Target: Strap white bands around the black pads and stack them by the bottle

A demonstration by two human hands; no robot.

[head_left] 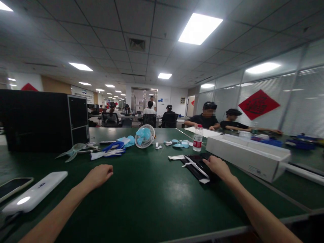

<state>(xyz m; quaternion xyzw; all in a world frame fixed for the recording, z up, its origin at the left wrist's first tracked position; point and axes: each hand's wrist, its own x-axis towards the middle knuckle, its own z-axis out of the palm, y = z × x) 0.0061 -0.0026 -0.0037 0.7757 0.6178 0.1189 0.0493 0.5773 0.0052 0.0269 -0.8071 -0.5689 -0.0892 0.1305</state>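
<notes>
Diagonally, strip (199, 166) across blk packet (198, 160), by R hand (218, 166)

Looks smooth and faintly glossy across the green tabletop (152, 202), and shiny on the flat black item (199, 158). Shows matt card in the white box (243, 158), cloth in the gloves (107, 154), clear plastic in the bottle (198, 136), and moulded plastic in the fan (144, 135).

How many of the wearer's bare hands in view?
2: the left bare hand, curled, nearest the blue-and-white fabric gloves; the right bare hand, at the flat black item with white strips. Neither is hidden, though undersides don't show.
</notes>
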